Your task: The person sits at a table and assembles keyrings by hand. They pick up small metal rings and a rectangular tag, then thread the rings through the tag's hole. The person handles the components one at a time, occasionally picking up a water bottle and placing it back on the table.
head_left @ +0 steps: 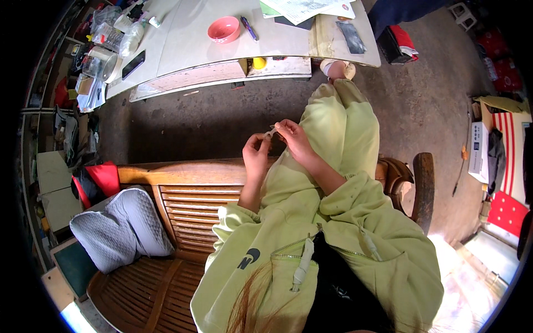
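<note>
Pale small object point(270, 132) — in the closed fingertip pinch of left grip point(256, 157) and right grip point(296, 144).

"What colours are the clothes showing?"

"The jacket point(388, 266) and trousers point(333, 119) are both showing pale lime green, and the shirt point(336, 283) is showing black."

"And the small held piece point(270, 132)?"

"It is looking whitish. The bowl point(224, 29) is showing pink."

"Any patterns?"

"The cushion point(119, 227) is wearing a grey quilted pattern, the striped panel point(506, 150) is carrying red bands on white, and the dotted panel point(506, 213) is showing white spots on red."
</note>
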The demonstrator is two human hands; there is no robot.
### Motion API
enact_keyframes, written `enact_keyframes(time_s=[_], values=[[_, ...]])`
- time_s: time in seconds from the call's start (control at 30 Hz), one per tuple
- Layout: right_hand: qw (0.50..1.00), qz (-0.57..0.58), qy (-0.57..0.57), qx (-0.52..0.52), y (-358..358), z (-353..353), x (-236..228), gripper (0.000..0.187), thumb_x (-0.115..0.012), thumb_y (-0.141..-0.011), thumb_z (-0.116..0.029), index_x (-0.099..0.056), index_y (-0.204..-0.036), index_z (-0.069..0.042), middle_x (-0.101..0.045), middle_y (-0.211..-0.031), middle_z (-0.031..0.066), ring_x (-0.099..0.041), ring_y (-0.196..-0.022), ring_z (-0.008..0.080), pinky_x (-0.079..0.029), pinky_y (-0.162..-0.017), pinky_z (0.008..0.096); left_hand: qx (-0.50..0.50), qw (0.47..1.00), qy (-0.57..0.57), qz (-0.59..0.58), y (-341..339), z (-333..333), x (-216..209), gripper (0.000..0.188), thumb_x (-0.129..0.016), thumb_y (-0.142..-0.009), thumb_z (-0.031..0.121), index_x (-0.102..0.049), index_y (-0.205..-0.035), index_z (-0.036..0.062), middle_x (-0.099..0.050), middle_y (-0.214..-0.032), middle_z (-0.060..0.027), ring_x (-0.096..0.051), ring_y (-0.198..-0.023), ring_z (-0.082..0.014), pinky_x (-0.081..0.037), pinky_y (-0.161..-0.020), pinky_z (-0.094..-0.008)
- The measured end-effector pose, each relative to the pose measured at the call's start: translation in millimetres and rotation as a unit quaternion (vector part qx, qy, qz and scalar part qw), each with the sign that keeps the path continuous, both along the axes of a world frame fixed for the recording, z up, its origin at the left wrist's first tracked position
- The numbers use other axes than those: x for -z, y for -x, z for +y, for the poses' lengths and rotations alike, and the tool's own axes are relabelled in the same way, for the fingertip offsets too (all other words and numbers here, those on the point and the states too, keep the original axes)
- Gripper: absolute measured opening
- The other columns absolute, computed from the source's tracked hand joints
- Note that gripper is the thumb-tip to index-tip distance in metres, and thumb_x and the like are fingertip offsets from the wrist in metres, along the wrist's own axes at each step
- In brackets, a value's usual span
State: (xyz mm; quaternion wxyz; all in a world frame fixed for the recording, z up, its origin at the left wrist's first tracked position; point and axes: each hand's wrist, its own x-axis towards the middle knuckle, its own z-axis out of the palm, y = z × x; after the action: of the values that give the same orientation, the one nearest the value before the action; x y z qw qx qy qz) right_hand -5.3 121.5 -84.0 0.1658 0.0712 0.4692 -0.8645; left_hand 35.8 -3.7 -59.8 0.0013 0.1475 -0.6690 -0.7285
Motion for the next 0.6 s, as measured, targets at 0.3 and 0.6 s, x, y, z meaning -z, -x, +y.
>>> enact_keyframes(time_s=[0.3, 0.6], values=[[0.982, 0.125, -0.088, -0.111, -2.7, 1.4, -3.8, 0.011, -0.062, -0.084, -0.010, -0.056, -0.079, -0.003, -0.052, -0.072, -0.0035, -0.045, -0.066, 0.0040, -0.038, -0.058, 0.0195, -0.073, 0.949, -0.307, -0.025, 0.6, 3.6, -9.8, 0.008, -0.056, -0.089, 0.012, -0.059, -0.087, 0.0049, -0.060, -0.079, -0.0012, -0.055, -0.069, -0.0082, -0.046, -0.065, -0.0215], [0.985, 0.148, -0.085, -0.002, -3.2, -2.8, -6.0, 0.009, -0.060, -0.084, -0.005, -0.054, -0.091, -0.001, -0.055, -0.085, 0.0009, -0.052, -0.077, 0.0067, -0.044, -0.069, 0.0202, -0.107, 0.968, -0.224, -0.043, 0.0, -4.9, 2.8, 0.009, -0.047, -0.092, 0.010, -0.051, -0.086, 0.0044, -0.060, -0.079, -0.0056, -0.056, -0.062, -0.0108, -0.047, -0.058, -0.0240]])
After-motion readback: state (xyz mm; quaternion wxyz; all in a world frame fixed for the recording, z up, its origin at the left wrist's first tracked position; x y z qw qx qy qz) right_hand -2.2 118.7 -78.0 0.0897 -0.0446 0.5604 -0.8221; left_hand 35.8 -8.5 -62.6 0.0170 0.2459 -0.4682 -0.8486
